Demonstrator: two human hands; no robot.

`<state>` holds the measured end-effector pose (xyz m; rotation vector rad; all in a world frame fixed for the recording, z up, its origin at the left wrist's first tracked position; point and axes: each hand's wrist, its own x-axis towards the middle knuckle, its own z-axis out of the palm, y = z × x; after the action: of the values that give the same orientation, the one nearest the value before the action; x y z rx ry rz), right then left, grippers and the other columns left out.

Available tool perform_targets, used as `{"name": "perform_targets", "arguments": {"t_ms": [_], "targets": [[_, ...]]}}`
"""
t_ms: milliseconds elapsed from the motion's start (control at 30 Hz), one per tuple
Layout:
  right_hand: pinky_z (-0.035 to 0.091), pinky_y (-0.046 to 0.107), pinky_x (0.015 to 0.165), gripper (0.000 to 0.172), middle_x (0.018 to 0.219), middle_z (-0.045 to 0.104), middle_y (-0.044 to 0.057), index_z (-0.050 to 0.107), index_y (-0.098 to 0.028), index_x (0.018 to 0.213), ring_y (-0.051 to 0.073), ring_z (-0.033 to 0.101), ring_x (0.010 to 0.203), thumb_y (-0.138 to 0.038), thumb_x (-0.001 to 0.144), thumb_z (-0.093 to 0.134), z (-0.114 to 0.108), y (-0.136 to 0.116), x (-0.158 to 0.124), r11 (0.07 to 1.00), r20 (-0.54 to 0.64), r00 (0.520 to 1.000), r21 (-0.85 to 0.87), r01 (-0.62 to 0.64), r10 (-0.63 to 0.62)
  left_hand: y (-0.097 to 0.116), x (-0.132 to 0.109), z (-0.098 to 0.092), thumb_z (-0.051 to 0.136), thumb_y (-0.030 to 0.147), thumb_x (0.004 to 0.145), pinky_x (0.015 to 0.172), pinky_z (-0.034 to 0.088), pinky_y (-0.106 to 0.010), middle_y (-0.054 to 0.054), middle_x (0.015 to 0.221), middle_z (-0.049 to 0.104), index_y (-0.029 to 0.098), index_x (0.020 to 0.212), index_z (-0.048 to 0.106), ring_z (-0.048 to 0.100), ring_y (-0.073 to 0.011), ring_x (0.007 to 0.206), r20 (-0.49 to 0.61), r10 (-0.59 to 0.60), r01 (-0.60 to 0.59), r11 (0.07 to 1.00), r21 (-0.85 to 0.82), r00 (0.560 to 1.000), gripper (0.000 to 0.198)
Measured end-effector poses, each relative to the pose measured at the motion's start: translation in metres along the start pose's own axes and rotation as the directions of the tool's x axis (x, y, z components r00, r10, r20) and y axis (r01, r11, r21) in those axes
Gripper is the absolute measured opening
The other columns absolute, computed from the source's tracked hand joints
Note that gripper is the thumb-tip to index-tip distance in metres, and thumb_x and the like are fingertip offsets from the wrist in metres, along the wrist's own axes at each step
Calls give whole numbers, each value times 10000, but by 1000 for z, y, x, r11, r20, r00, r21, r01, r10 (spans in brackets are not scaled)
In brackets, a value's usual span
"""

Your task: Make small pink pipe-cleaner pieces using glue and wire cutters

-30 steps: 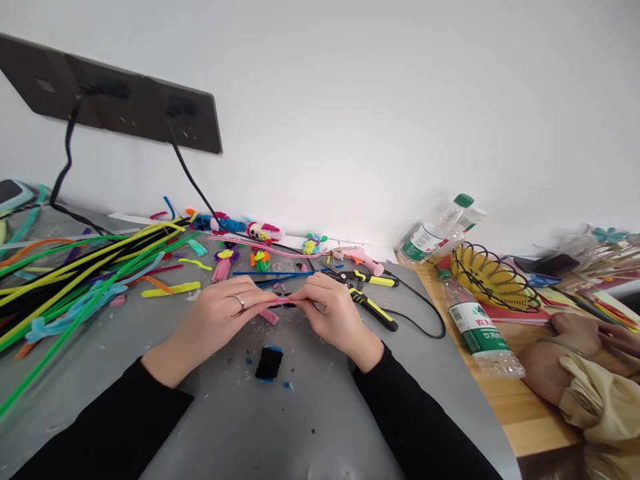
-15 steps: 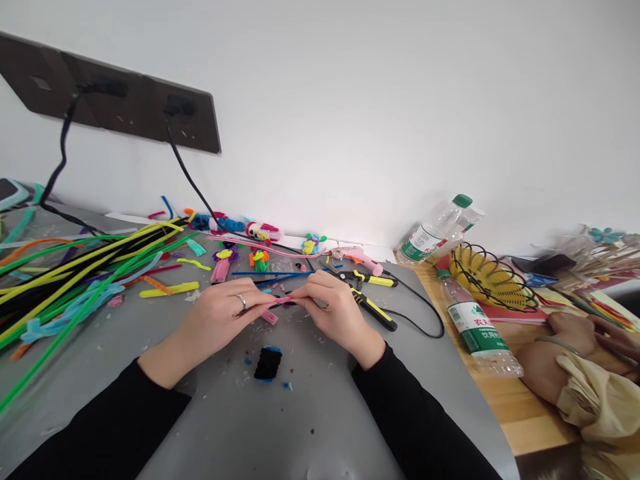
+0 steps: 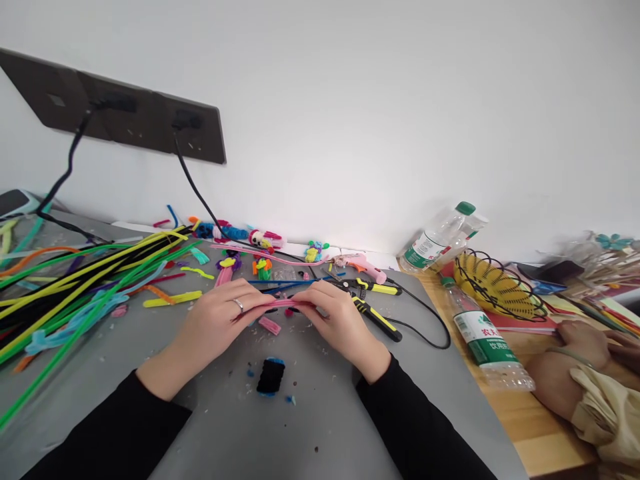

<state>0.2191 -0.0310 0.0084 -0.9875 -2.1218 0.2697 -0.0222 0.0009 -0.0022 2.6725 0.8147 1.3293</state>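
Gry worktop (image 3: 220,443), wht wall (image 3: 350,120) behind; pink strip (image 3: 286,303) over worktop ctr, pinched btwn fingertips of L hand (image 3: 217,313) & R hand (image 3: 337,317), ends hidden. Blk/blue block (image 3: 271,377) nearer; blk/yel pliers (image 3: 377,319), pink glue gun (image 3: 367,267) beyond R hand. Bottle (image 3: 487,343) on wood tbl (image 3: 543,427), grn/wht label, "饮用" legible.

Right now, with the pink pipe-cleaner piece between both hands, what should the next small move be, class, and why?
Probably slide the right hand's grip slightly inward along the pink pipe-cleaner piece, keeping the left hand pinching its end. The two hands pinch opposite ends, and the middle spans the gap between them, so a closer grip would likely steady it.
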Motion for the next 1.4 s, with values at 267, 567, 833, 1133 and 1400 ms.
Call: {"name": "perform_targets", "arguments": {"t_ms": [267, 567, 833, 1133, 1400], "targets": [[551, 276, 771, 192, 938, 732, 64, 720, -199, 1112, 171, 684, 865, -290, 1072, 555, 1, -5, 0, 999, 77, 997, 46, -25, 22, 0, -1, -3, 532, 262, 1072, 709, 591, -297, -7, 848, 813, 251, 1051, 797, 726, -175, 743, 14, 28, -28, 1000, -10, 999, 266], [557, 270, 709, 302, 835, 756, 63, 776, -196, 1095, 164, 690, 763, -275, 1099, 485, 9, 0, -4, 999, -23, 998, -5, 51, -51, 0, -1, -1, 562, 222, 1059, 670, 608, -274, -2, 885, 837, 255, 1085, 782, 767, -164, 720, -24, 88, -87, 996, 28, 996, 224], [543, 272, 677, 253, 798, 775, 47, 809, -233, 1047, 163, 665, 706, -219, 1060, 557, 13, 2, -5, 999, -115, 993, -43, 1, -6, 7, -3, 4, 602, 283, 1040, 687, 678, -289, 22, 862, 844, 269, 958, 790, 807, -178, 723, -111, -8, 16, 998, 66, 994, 205], [559, 262, 694, 249, 779, 762, 36, 805, -230, 1042, 163, 702, 722, -219, 1058, 557, 8, 4, -5, 999, -164, 986, -12, -37, 34, -2, -7, 3, 541, 309, 1074, 748, 647, -320, -10, 986, 841, 268, 1116, 767, 802, -209, 860, -11, -18, 19, 998, 67, 1000, 233], [560, 284, 739, 269, 909, 762, 79, 748, -190, 1145, 178, 697, 823, -278, 1093, 499, 7, -4, -2, 998, -63, 998, -61, 18, -22, -2, -6, -3, 435, 214, 1100, 687, 600, -301, -48, 934, 821, 203, 1140, 745, 768, -196, 800, 69, 92, -102, 983, 153, 993, 313]]}}
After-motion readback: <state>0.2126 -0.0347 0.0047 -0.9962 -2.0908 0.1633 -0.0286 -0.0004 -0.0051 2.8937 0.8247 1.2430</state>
